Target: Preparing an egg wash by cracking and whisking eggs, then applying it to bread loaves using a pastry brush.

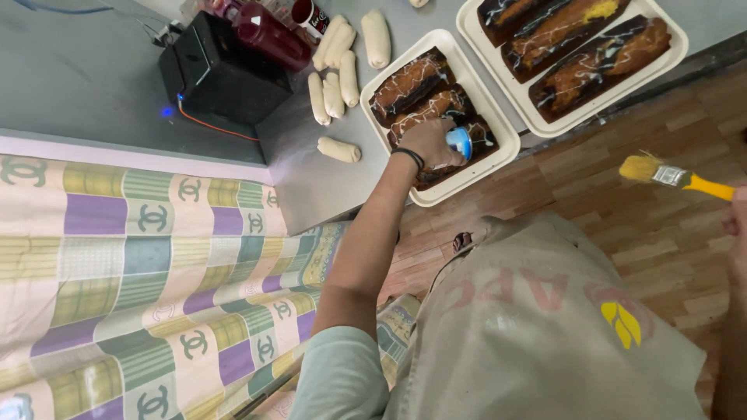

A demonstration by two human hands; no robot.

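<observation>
- Near tray [498, 152], white and rectangular, at upper centre of the frame: three dark loaves [424, 97] with pale drizzle, packed side by side.
- Far tray [669, 58], white, at upper right: three more loaves [599, 58], browner, one with a yellow patch.
- Left hand [428, 144] over the near tray's lower loaf, fingers curled tight round a small blue tube [460, 142]; black band on the wrist.
- Right hand [735, 225] at the right edge, mostly cut off; brush [677, 177] with yellow handle and yellow bristles held out over the wooden floor [607, 202], well apart from both trays. Cannot tell how the fingers grip it.
- Grey table [311, 179] under both trays.
- Pale dough rolls [342, 74] scattered on the table, just left of the near tray.
- Black box [222, 74] with a blue light and orange wire at upper left; dark red bottle [272, 35] leaning on it.
- Patterned cloth [140, 280] in purple, green and cream filling the lower left.
- Beige apron [545, 327] at bottom centre.
</observation>
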